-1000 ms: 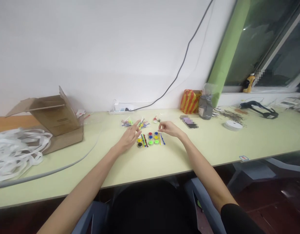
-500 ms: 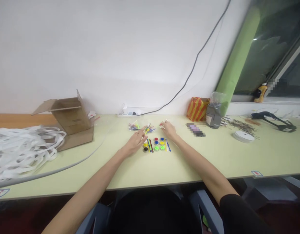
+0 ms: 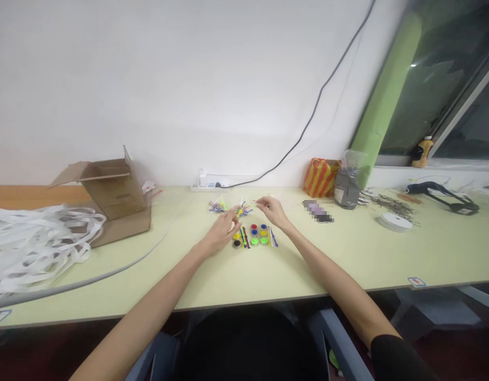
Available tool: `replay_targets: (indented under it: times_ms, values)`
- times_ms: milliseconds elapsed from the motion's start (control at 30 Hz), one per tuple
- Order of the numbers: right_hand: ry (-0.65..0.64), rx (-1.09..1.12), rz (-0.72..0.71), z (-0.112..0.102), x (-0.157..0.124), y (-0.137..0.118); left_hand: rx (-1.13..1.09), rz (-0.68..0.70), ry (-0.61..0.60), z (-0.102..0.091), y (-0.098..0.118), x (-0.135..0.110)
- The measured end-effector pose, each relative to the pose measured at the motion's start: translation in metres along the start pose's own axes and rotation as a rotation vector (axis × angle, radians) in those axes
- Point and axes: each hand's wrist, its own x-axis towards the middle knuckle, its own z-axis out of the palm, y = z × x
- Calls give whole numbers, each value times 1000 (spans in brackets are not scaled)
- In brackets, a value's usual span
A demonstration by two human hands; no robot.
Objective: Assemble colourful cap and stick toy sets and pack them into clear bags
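Note:
A cluster of small coloured round pieces (image 3: pixel 258 236) (red, blue, yellow, green, black) lies on the pale green table (image 3: pixel 228 270), with thin coloured sticks (image 3: pixel 244 238) beside them. My left hand (image 3: pixel 220 233) rests just left of this cluster, fingers stretched out toward small clear bags of coloured parts (image 3: pixel 228 207). My right hand (image 3: pixel 270 210) hovers behind the cluster, fingertips pinched on a small clear packet with red bits that is hard to make out.
An open cardboard box (image 3: pixel 109 193) and a heap of white straps (image 3: pixel 34 243) lie at the left. A power strip (image 3: pixel 210 183) sits by the wall. At the right are a striped bag (image 3: pixel 319 177), a grey container (image 3: pixel 345 185), a phone (image 3: pixel 318 210), and a tape roll (image 3: pixel 395 222).
My right hand reached back to the small packet near the wall and has lifted slightly with it pinched. My left hand stayed beside the coloured pieces. The camera shifted a little.

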Motion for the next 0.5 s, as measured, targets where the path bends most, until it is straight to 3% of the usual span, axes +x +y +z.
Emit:
replay_targets:
  times_ms: [100,233,367,500]
  values:
    - [-154,462,30,8,-10,-21,-6,-25,51,5,5,1]
    - [-224,730,69,22,-29,-40,2,12,135,9,9,2]
    - [-163,738,174,28,-47,-51,9,69,192,8,9,1]
    - [-43,496,2,25,-57,-63,89,112,186,4,9,2]
